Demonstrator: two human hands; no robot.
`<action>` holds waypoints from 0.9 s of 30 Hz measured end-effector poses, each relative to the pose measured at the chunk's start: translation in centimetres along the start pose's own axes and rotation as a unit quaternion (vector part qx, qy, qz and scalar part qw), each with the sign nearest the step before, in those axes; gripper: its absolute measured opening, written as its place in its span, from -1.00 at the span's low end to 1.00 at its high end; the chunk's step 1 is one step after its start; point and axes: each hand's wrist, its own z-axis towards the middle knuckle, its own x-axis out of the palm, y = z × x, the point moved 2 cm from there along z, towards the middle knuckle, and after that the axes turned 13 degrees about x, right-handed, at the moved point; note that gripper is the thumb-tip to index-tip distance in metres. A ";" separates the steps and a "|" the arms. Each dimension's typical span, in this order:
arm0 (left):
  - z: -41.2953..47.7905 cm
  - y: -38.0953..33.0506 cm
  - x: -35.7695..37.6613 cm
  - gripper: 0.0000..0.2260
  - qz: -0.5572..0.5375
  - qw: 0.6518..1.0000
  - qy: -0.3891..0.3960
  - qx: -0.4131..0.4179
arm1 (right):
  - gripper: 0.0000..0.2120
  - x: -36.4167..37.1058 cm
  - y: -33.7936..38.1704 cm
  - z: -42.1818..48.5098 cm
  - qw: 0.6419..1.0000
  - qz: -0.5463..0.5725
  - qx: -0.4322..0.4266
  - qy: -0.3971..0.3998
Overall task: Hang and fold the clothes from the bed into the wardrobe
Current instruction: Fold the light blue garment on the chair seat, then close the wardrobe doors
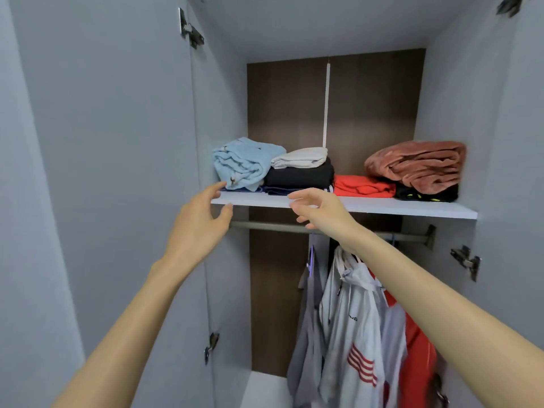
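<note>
At the open wardrobe, head view, looking up at the shelf (pixel 412 206).

- Left hand (pixel 200 219): fingers apart and loosely bent, holding nothing. Its fingertips reach the shelf's front edge just under the light blue towel (pixel 244 164). Cannot tell whether they touch it.
- Right hand (pixel 318 210): also spread and empty, palm turned leftward, in front of the shelf edge below the black folded garment (pixel 298 176).
- Folded pile, left to right: blue towel rolled against the side wall, a white folded piece (pixel 300 158) on top of the black one, a red folded garment (pixel 363 186) lying flat, then a rust blanket (pixel 418 164) over a dark item (pixel 426 195). Heavier pieces sit low and lighter ones on top, likely so the stacks do not slump.
- Rail (pixel 265 225) runs under the shelf. A grey garment (pixel 306 319), a white jacket with red stripes (pixel 353 319) and a red garment (pixel 418 348) hang bunched at the right end, with bare rail to the left.
- The bed is out of sight, so I cannot say what is left on it.

Judgement: both hands frame the left stack, so this looks like the moment around setting down or squaring folded pieces. The towel's edge overhangs the shelf lip and may slide if nudged.
</note>
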 end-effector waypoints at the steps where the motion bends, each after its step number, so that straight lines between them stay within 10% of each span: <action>1: -1.1 -0.3 -1.0 -0.61 0.002 1.000 -0.003 -0.008 | -0.82 0.5 0.3 -1.0 1.000 0.002 -0.001 0.008; 14: -13.6 3.4 -12.4 -0.51 0.109 0.987 -0.109 -0.040 | -0.80 15.5 9.4 -7.1 0.996 0.014 -0.069 0.056; 27: -14.5 13.1 -12.8 -0.35 -0.079 0.981 0.085 -0.153 | -0.12 30.5 17.6 -2.9 0.993 -0.046 -0.102 -0.026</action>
